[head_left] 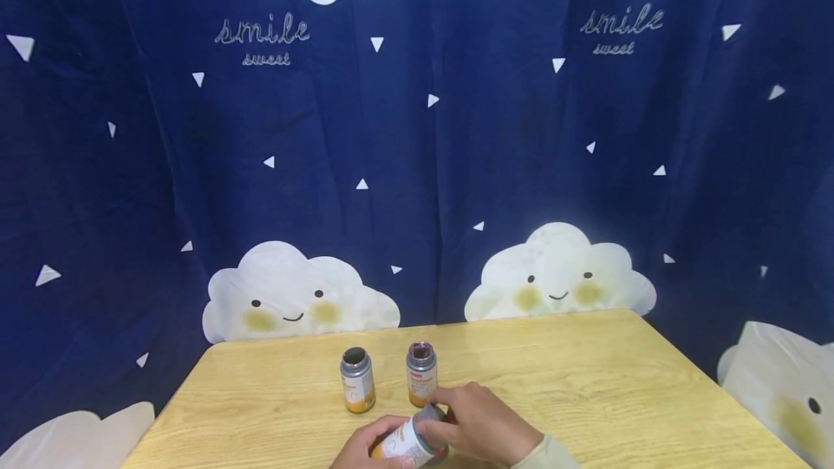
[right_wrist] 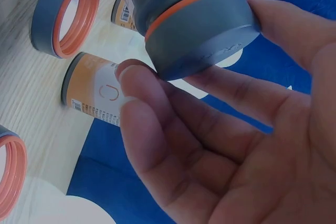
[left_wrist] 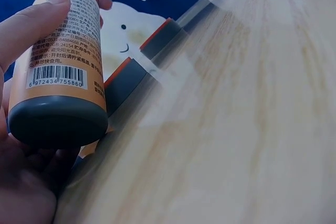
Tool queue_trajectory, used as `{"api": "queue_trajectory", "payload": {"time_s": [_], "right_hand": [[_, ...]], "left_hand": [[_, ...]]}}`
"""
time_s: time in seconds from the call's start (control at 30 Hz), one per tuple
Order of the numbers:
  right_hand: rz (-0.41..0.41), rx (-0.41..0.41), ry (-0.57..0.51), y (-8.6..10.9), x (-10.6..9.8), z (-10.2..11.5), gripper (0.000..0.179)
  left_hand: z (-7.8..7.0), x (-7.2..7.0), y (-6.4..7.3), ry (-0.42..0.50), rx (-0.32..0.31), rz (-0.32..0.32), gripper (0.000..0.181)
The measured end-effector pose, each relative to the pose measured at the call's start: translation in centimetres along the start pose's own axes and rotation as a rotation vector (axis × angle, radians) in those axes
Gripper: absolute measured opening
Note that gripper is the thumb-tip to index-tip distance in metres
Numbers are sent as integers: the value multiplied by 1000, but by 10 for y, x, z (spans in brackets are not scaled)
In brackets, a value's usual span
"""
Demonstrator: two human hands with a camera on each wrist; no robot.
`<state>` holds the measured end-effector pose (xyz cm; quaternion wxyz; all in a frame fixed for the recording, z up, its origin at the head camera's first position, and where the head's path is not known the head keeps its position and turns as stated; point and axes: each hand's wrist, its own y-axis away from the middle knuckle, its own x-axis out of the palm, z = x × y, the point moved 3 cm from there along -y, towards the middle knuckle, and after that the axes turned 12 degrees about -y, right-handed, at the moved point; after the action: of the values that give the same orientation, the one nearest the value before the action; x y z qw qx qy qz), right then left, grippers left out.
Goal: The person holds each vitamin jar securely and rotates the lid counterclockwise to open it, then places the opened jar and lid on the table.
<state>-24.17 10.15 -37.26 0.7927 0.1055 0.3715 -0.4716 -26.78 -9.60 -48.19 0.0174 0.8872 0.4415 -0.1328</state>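
Observation:
My left hand (head_left: 365, 447) grips a grey supplement bottle (left_wrist: 60, 66) with a white and orange label, its thumb along the label. The bottle lies tilted, its grey base toward the left wrist camera. A grey screw cap (right_wrist: 202, 32) with an orange rim sits on the bottle's neck. Thumb and fingers of my right hand (head_left: 485, 422) hold this cap at its sides. Just beyond my hands stand two more bottles of the same kind without caps, a left bottle (head_left: 357, 382) and a right bottle (head_left: 421, 378), their mouths uncovered.
Two loose caps lie on the wooden table, a nearer cap (left_wrist: 126, 85) and a farther cap (left_wrist: 163, 38), with orange inner threads. The pale wooden table (head_left: 586, 382) ends at a dark blue curtain (head_left: 417, 165) printed with clouds.

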Motion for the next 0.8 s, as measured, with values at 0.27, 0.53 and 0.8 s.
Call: {"api": "queue_trajectory", "payload": {"time_s": [0.27,0.53,0.8], "right_hand": [[48,-16,-31,-2,-1,0,25],[63,-29,-51,-2,-2,1,29],[39,-90,-6,0,-3,5,28]], "left_hand": [[-3,1,1,15,13,0,47],[-4,1,1,18,16,2,47],[-3,0,1,12,-1,-8,47]]}}
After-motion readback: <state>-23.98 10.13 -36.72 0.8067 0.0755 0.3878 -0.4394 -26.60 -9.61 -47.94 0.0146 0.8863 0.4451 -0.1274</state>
